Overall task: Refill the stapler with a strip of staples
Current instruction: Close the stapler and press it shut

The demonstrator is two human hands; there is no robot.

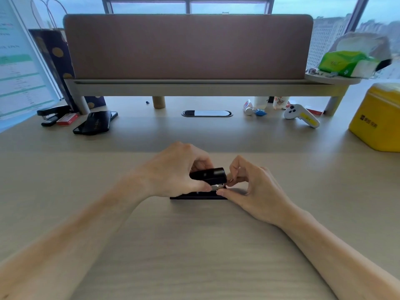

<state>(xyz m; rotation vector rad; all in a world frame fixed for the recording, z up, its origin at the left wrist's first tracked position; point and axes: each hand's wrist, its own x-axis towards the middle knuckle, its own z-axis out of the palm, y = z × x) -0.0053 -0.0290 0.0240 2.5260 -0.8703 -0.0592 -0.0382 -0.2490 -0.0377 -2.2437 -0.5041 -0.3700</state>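
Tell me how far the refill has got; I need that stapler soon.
Done: the stapler sits on the desk with its top lifted off the base. In hand: left hand holds the top, right hand works at the metal front end; a strip isn't discernible. Left: closing it.

Small black stapler point(208, 177) sits near the middle of the desk, its flat base lying on the wood and its glossy top arm tilted up and to the right, open above the base. A short silver metal piece point(217, 187), the front of the staple channel, shows under the raised arm at the right end. Whether a strip of staples lies in it cannot be told.
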